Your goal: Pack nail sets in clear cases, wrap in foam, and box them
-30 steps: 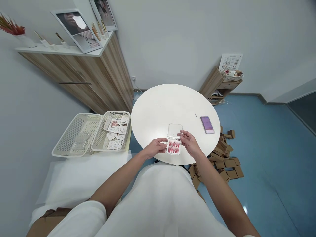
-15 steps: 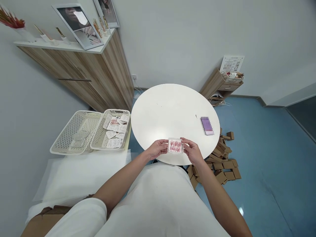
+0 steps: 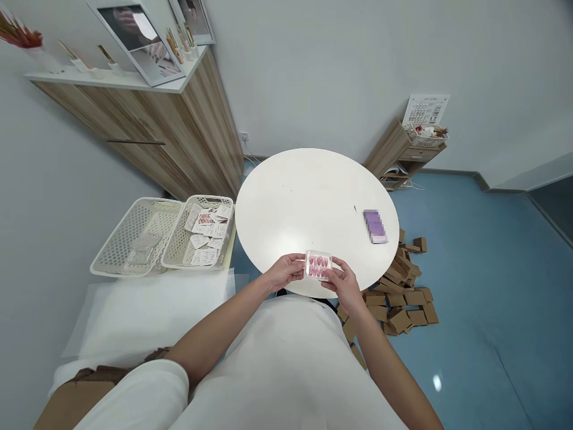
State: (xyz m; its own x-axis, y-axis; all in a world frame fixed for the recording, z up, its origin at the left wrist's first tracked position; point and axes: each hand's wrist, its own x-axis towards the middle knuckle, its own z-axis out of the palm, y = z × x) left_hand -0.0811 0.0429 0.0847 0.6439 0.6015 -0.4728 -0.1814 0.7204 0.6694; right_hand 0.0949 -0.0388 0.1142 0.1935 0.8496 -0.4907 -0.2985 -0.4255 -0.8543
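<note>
Over the near edge of a round white table (image 3: 308, 197), a small clear plastic box of pink press-on nails (image 3: 317, 263) is held between both hands. My left hand (image 3: 286, 272) pinches its left side, thumb and fingers closed on the edge. My right hand (image 3: 344, 282) grips the right side, with the thumb over the lower right corner of the box. The nails lie in two rows on a white backing. Part of the lower right row is covered by the right thumb.
On the left are a white basket with cards (image 3: 176, 236) and another basket with clear plastic cases (image 3: 129, 239). A pixelated purple item (image 3: 375, 227) lies on the table's right side. Brown cardboard boxes (image 3: 403, 298) are piled on the floor at right.
My right hand has shifted its grip, from the upper right corner of the box down to its lower right side. The left hand stays on the left edge.
</note>
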